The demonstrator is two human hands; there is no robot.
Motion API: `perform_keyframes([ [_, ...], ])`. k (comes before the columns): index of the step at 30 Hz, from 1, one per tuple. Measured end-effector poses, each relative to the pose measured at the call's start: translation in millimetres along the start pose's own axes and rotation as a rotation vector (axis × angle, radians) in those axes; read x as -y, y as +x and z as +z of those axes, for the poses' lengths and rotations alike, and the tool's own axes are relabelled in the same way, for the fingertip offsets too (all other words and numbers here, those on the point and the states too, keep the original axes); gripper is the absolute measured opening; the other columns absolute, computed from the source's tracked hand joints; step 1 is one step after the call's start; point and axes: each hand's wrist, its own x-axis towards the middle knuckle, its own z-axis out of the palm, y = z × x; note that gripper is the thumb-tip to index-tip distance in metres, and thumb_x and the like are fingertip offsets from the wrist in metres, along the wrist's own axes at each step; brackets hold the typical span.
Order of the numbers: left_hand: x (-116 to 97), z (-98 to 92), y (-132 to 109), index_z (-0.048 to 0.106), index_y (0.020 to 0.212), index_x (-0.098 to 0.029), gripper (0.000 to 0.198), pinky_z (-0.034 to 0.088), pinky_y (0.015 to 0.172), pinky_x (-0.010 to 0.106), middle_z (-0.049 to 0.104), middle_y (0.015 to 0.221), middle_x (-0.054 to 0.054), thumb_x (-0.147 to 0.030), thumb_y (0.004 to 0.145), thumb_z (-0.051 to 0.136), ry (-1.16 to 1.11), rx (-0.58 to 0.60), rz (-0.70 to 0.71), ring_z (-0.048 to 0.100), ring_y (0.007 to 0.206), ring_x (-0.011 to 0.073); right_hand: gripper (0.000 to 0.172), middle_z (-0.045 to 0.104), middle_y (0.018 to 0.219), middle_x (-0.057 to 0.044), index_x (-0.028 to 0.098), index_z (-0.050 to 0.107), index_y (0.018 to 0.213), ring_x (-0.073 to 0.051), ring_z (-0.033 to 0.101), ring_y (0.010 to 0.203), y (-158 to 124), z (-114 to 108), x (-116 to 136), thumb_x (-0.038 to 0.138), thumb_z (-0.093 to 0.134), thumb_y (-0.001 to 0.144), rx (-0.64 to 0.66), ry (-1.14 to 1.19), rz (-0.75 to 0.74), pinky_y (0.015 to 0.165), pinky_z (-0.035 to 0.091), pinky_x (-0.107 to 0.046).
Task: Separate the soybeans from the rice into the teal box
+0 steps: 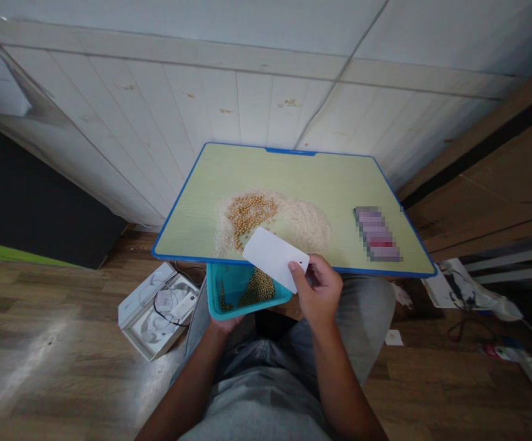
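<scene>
A white card (270, 254) is pinched in my right hand (319, 288), its far corner over the near edge of the pile on the table. My left hand (227, 323) grips a teal plastic tub (249, 311) from below, most of its fingers hidden under it. The tub is held just below the table's front edge, with small greenish beans (259, 288) heaped on its right side and a few at its left. On the table lie yellow soybeans (250, 211) mixed with white rice (309, 223), the rice spreading to the right.
The light green table (339, 177) with a blue rim stands against a white panelled wall (257, 110). A pixelated flat object (379, 236) lies at its right. An open white box (160, 312) with a cable is on the floor at left; cardboard (491, 184) stands at right.
</scene>
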Motion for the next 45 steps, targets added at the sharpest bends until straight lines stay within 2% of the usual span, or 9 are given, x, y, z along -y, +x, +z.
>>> perform_keyframes([
  [6,1,14.2,-3,0.085,0.152,-0.031,0.064,0.059,0.131,0.053,0.083,0.16,0.007,-0.064,0.115,0.043,0.06,-0.018,0.055,0.078,0.15,0.0351,0.024,0.077,0.075,0.001,0.023,0.078,0.086,-0.017,0.07,0.066,2,-4,-7,0.041,0.084,0.1,-0.059,-0.017,0.057,0.064,0.057,-0.028],
  [12,-1,17.7,-8,0.083,0.155,-0.027,0.068,0.058,0.132,0.054,0.08,0.162,0.008,-0.052,0.118,0.032,0.049,0.145,0.021,0.075,0.154,0.0339,0.026,0.081,0.08,-0.002,0.022,0.081,0.095,-0.019,0.071,0.07,12,-14,-9,0.047,0.085,0.099,-0.244,-0.027,0.098,0.063,0.056,-0.028],
  [16,0,17.3,-3,0.08,0.158,-0.021,0.072,0.054,0.137,0.056,0.074,0.17,0.012,-0.057,0.117,0.034,0.002,0.167,0.001,0.071,0.159,0.0361,0.028,0.077,0.074,0.0,0.022,0.079,0.09,-0.017,0.067,0.066,8,-10,-1,0.048,0.084,0.1,-0.142,-0.002,0.056,0.062,0.054,-0.028],
  [21,2,10.9,5,0.081,0.157,-0.026,0.067,0.053,0.137,0.049,0.08,0.163,0.008,-0.062,0.115,0.044,-0.013,0.114,0.012,0.074,0.155,0.0318,0.027,0.073,0.072,0.001,0.024,0.078,0.085,-0.016,0.065,0.064,-1,2,4,0.043,0.081,0.103,0.029,-0.014,-0.009,0.063,0.055,-0.029],
  [26,3,16.4,1,0.088,0.145,-0.024,0.07,0.057,0.134,0.056,0.083,0.159,0.009,-0.063,0.117,0.037,0.033,-0.023,0.024,0.078,0.149,0.0359,0.024,0.077,0.076,0.001,0.023,0.078,0.088,-0.017,0.07,0.066,4,-3,-4,0.042,0.084,0.101,-0.055,-0.029,0.049,0.065,0.056,-0.028],
  [29,2,19.2,-4,0.087,0.148,-0.028,0.067,0.054,0.136,0.062,0.081,0.162,0.007,-0.059,0.118,0.036,0.06,0.05,0.029,0.074,0.155,0.0372,0.02,0.081,0.079,0.0,0.023,0.08,0.092,-0.019,0.074,0.069,11,-13,-8,0.041,0.085,0.099,-0.159,-0.034,0.076,0.067,0.059,-0.029],
  [34,0,16.3,-8,0.083,0.154,-0.025,0.065,0.053,0.138,0.057,0.079,0.165,0.009,-0.054,0.118,0.037,0.074,0.143,0.014,0.072,0.158,0.0356,0.021,0.084,0.082,-0.002,0.022,0.082,0.094,-0.02,0.077,0.072,21,-19,-10,0.042,0.088,0.097,-0.286,-0.006,0.09,0.064,0.059,-0.028],
  [42,0,10.4,-4,0.08,0.159,-0.023,0.08,0.039,0.147,0.061,0.076,0.169,0.01,-0.056,0.119,0.019,0.016,0.209,-0.007,0.067,0.163,0.0354,0.023,0.081,0.08,-0.001,0.022,0.08,0.091,-0.019,0.075,0.069,6,-1,-4,0.043,0.084,0.101,-0.145,-0.034,0.056,0.067,0.06,-0.029],
  [45,1,1.9,-3,0.077,0.163,-0.022,0.077,0.045,0.143,0.055,0.076,0.168,0.009,-0.054,0.119,0.021,0.029,0.249,0.003,0.07,0.161,0.0321,0.024,0.082,0.081,-0.001,0.023,0.079,0.089,-0.019,0.075,0.07,3,4,-4,0.043,0.083,0.101,-0.115,-0.049,0.065,0.067,0.061,-0.03],
])
